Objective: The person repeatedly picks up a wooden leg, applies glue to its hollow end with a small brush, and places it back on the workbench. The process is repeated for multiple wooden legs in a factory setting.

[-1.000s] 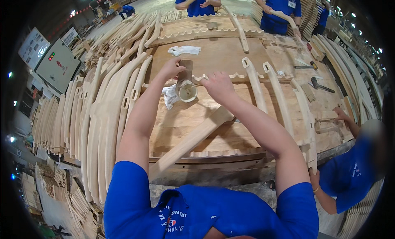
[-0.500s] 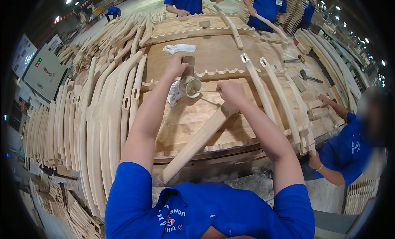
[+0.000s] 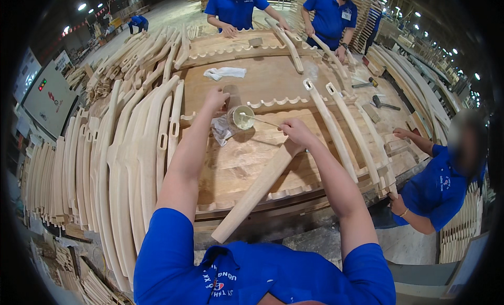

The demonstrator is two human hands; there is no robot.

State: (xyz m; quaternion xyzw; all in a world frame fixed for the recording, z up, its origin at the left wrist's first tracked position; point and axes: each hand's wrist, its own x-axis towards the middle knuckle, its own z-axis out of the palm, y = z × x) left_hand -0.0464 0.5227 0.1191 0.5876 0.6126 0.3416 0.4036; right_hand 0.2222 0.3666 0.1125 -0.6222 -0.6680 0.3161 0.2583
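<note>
My left hand (image 3: 215, 102) is closed round the side of a brownish cup (image 3: 231, 96), tilted so that its mouth faces me. Pale, creamy stuff shows inside the cup. Between the fingers of my right hand (image 3: 296, 132) is a thin stick (image 3: 266, 121), its far end inside the cup's mouth. Under that hand lies a thick wooden piece (image 3: 257, 193), slanting over the table's near edge towards my body; whether the hand touches it I cannot tell. A crumpled white cloth (image 3: 222, 131) lies just below the cup.
Long curved wooden parts (image 3: 137, 147) are stacked on the left. Slotted wooden bars (image 3: 329, 127) lie right of my right hand, with a hammer (image 3: 385, 103) beyond. Scalloped rails (image 3: 286, 102) cross the table. One co-worker (image 3: 438, 184) stands at right; others (image 3: 236, 11) work across the table.
The stick has come up, and its end now sits in the cup's mouth. My right hand has shifted slightly down and right. The cup stays in my left hand.
</note>
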